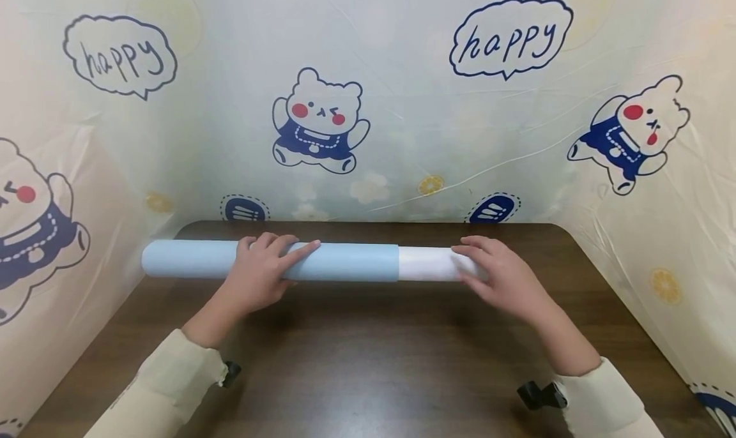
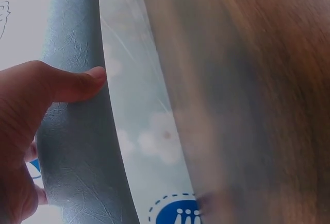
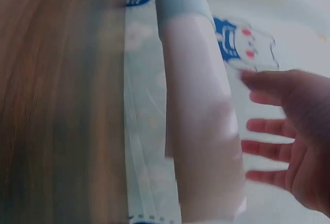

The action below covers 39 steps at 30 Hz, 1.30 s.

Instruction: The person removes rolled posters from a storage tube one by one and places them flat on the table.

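Blue-and-white roll (image 1: pixel 316 262) runs along the back edge of the worktop (image 1: pixel 362 361), and the wrist views suggest it is raised above the surface. Its blue left end looks to reach just past the left edge, near the back left corner. The left hand (image 1: pixel 260 271) grips the blue part, thumb across one side and fingers round the other; behind it comes a pale sleeve (image 1: pixel 167 380). Right of that hand the blue stops cleanly and a white section (image 1: pixel 422 264) begins, pointing towards the right edge. At its far end waits the right hand (image 1: pixel 506 275), thumb and fingers spread apart; a gap shows beside the thumb, but I cannot tell whether any other fingertip touches.

The step in hand seems to be steadying the roll with the left hand while the right attends to the white end. The next move probably calls for a light, level right-hand grip there.
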Available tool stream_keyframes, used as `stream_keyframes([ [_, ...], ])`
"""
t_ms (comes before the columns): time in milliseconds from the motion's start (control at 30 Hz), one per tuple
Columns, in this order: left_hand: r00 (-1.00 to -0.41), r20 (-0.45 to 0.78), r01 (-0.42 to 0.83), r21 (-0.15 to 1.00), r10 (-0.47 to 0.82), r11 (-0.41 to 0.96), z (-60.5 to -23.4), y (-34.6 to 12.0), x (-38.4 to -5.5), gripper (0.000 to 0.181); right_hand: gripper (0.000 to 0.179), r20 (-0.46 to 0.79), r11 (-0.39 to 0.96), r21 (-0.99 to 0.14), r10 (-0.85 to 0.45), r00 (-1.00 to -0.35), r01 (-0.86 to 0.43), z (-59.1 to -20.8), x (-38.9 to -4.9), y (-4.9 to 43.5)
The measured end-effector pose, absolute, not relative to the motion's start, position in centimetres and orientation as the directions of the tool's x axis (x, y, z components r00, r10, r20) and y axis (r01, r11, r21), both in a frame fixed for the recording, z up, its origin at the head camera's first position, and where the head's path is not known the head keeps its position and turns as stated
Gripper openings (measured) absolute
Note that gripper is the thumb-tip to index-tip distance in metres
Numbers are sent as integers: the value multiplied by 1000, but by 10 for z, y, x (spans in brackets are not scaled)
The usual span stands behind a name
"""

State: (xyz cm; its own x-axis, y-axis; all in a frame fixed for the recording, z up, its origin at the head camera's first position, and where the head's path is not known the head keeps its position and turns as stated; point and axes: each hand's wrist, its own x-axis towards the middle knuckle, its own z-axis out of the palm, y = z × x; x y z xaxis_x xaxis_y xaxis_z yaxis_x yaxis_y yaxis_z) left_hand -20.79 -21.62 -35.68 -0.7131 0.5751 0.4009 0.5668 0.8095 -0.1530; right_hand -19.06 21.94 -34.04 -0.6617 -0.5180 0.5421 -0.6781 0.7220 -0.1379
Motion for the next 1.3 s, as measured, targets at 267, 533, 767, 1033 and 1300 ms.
stream_keyframes([
  [267, -698, 414, 568, -176, 584, 804, -352, -209, -205, 99, 72, 401, 759, -24, -589, -702, -651, -336, -192, 193],
  [533, -684, 431, 578, -172, 589, 798, -353, -202, -206, 97, 79, 337, 799, 4, -567, -752, -601, -338, -198, 181],
  [767, -664, 443, 583, -196, 602, 788, -354, -201, -206, 95, 76, 347, 806, 9, -558, -754, -592, -345, -201, 183],
  [1033, -675, 419, 588, -191, 607, 786, -356, -201, -205, 93, 74, 292, 813, -9, -554, -779, -582, -349, -200, 189],
  [1300, -694, 402, 579, -180, 597, 795, -359, -205, -205, 95, 72, 253, 821, -21, -548, -797, -571, -352, -201, 199],
])
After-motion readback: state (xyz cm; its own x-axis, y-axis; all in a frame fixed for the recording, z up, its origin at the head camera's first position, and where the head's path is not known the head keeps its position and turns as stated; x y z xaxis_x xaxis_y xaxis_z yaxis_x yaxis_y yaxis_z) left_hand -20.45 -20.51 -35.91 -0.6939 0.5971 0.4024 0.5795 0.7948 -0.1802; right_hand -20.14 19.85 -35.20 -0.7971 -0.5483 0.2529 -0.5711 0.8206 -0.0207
